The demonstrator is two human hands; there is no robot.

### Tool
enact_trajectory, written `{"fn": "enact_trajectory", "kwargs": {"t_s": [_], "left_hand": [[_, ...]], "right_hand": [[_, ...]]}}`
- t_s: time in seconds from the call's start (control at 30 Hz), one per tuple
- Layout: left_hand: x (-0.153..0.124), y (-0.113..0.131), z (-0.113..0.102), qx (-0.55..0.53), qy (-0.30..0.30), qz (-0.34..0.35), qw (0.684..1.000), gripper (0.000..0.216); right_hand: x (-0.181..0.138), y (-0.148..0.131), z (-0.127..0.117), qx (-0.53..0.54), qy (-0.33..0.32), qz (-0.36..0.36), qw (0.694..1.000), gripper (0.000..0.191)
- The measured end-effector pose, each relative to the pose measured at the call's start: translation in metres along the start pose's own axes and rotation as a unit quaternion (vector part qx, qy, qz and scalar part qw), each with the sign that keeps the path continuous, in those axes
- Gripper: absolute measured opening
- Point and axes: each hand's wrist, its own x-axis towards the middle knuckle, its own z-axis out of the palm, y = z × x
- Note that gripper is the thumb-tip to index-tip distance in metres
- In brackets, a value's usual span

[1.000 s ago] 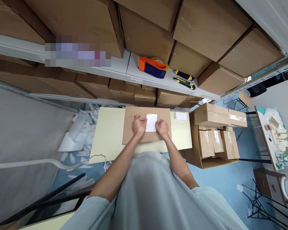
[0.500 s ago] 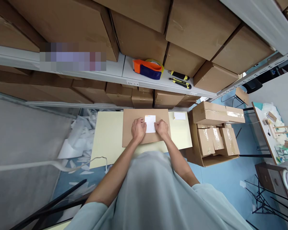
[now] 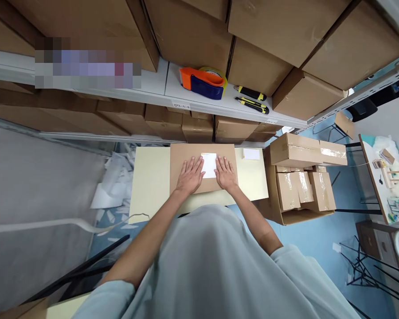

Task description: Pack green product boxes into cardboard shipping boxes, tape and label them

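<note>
A flat brown cardboard box lies on a pale yellow table. A white label sits on top of the box. My left hand lies flat on the box with its fingers stretched out, touching the label's left edge. My right hand lies flat in the same way on the label's right edge. Both hands hold nothing.
A second white label lies on the table to the right. An open carton of taped boxes stands right of the table. On the shelf above are an orange tape dispenser and two yellow-black knives. Paper scraps litter the floor at left.
Both hands were curled at the label's edges and have now spread flat on the box and label. The view has shifted slightly.
</note>
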Motion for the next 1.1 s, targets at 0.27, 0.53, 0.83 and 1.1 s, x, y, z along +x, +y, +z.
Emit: {"fn": "enact_trajectory", "kwargs": {"t_s": [0.27, 0.53, 0.83, 1.1], "left_hand": [[0.011, 0.014, 0.003, 0.078, -0.025, 0.006, 0.997, 0.074], [0.015, 0.008, 0.004, 0.064, 0.002, -0.058, 0.996, 0.074], [-0.025, 0.007, 0.0, 0.061, 0.025, -0.103, 0.992, 0.078], [-0.112, -0.045, -0.008, -0.129, 0.091, -0.332, 0.93, 0.103]], "right_hand": [[0.022, -0.011, 0.013, -0.002, -0.001, -0.013, 1.0, 0.067], [0.04, -0.005, 0.015, 0.023, 0.022, -0.007, 0.999, 0.067], [-0.01, -0.003, 0.029, 0.037, 0.04, 0.022, 0.998, 0.067], [-0.087, 0.069, 0.029, 0.316, 0.154, 0.21, 0.912, 0.096]]}}
